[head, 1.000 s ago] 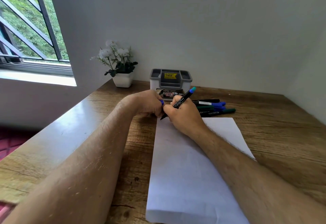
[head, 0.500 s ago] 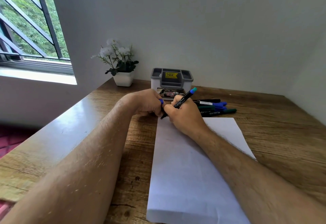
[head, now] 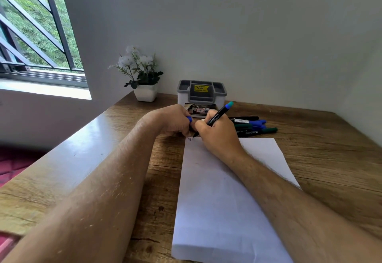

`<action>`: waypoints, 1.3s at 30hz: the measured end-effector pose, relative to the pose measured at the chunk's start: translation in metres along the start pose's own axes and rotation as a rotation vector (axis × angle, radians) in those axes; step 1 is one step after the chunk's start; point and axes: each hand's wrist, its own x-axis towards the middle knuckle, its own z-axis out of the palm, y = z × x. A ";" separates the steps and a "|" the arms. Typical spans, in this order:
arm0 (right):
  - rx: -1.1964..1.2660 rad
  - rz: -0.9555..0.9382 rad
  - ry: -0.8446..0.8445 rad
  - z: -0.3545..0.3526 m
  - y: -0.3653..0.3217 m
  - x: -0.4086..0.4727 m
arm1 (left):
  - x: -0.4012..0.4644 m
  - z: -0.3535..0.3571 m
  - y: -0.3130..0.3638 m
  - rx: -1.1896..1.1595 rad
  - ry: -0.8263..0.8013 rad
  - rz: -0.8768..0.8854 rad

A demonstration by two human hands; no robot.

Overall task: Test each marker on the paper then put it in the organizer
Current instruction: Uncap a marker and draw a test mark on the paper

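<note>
Head view, read from the left: at ten o'clock a window (head: 35, 27), then a white pot of flowers (head: 142, 76) standing at the far edge of the desk (head: 330, 159).

The left hand (head: 171, 121) rests on the desk at the top left corner of the paper (head: 217, 200), fingers curled round a blue cap (head: 189, 119), of which only the end shows.

Just to its right, the right hand (head: 217, 136) holds the marker (head: 217, 115) in a writing grip, fingers clenched low on the black barrel, tip down on that corner beside a small dark scribble (head: 190, 138).

The marker looks light and stiff, a smooth plastic barrel that could slip in a loose hold; I judge the best place to take it is low on the barrel near the tip for writing, mid-barrel for carrying. White print runs along it, too small to read.

At twelve o'clock stands the grey organizer (head: 201, 95), its yellow sticker showing what seems a price, "49.00"; the lower label reads "42".

At two o'clock, the spare markers (head: 254, 126), blue, green and black, lie together on the desk just beyond the paper.
</note>
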 end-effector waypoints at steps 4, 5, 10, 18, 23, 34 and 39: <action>0.300 0.068 0.100 -0.012 -0.007 0.002 | -0.004 0.004 0.005 0.021 0.026 0.008; 0.390 0.089 0.121 -0.016 -0.009 0.003 | -0.006 0.004 0.005 0.007 0.042 0.015; 0.570 0.119 0.208 -0.033 -0.014 0.004 | -0.012 0.008 0.007 -0.243 0.296 0.149; 0.756 0.108 0.276 -0.046 -0.012 0.005 | -0.018 0.002 0.043 -1.179 0.337 0.183; 0.710 0.014 0.302 -0.047 -0.004 0.006 | -0.005 0.017 0.039 -1.372 0.212 0.235; 0.707 -0.023 0.256 -0.046 0.002 0.008 | 0.008 0.020 0.018 -1.557 0.231 0.279; 0.653 -0.030 0.254 -0.044 0.002 0.010 | 0.009 0.024 0.021 -1.570 0.216 0.276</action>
